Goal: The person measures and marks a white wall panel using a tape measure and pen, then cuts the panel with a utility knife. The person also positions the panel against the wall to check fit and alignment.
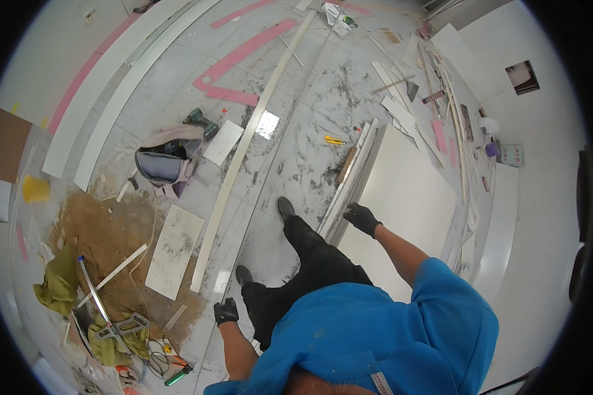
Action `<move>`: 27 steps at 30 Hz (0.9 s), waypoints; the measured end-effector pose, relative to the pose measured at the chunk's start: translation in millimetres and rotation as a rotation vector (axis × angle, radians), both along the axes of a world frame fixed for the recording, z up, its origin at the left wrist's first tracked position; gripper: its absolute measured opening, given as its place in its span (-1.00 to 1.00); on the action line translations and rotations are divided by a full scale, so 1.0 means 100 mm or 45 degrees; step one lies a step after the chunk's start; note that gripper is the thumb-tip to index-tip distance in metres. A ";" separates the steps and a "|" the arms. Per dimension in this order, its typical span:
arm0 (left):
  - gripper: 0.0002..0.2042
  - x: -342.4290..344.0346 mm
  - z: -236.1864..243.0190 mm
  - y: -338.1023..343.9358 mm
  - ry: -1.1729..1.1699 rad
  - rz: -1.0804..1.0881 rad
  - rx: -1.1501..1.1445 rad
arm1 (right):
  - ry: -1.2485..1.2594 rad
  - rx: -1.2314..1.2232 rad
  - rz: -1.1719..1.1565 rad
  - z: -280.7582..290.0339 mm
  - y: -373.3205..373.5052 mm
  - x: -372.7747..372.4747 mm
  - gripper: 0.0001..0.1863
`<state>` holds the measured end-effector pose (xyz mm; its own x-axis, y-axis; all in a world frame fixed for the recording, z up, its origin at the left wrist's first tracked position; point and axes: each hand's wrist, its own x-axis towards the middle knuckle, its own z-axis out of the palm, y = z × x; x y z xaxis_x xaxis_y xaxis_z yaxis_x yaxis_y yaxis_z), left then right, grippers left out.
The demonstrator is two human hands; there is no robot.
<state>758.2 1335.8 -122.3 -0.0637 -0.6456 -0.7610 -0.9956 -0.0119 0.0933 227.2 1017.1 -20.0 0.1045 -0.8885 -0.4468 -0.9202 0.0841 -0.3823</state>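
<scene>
My right hand point(361, 218), in a dark glove, is at the left edge of a stack of large white boards point(412, 191). Its fingers curl over the edge of the top white board. My left hand point(226, 311), also gloved, hangs beside my left leg over the tiled floor. Its fingers are loosely bent and a little apart, with nothing seen in them. Along the stack's left side lie narrow white strips point(349, 174) and a brown block point(345, 165). A yellow utility knife point(335, 140) rests on the floor just beyond.
A long white strip point(244, 148) crosses the floor left of my feet. Beyond it are an open tool bag point(168, 160), a cordless drill point(201, 123) and a white panel point(174, 251). Brown dirt point(105, 227) and a metal-framed tool point(122, 327) lie left. Offcuts point(405, 118) litter the far right.
</scene>
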 end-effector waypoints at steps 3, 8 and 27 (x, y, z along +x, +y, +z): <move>-0.63 -0.21 0.15 -0.55 0.051 0.084 0.037 | -0.019 0.017 0.095 -0.37 -0.83 0.21 -0.42; -0.59 -0.51 -0.61 -0.60 -1.664 -3.228 -0.270 | -0.636 0.536 -0.662 -0.28 -2.07 1.19 -0.44; -0.62 -1.66 0.30 -1.44 -1.613 -3.297 0.307 | -0.816 0.623 -1.101 -1.21 -2.83 1.27 -0.74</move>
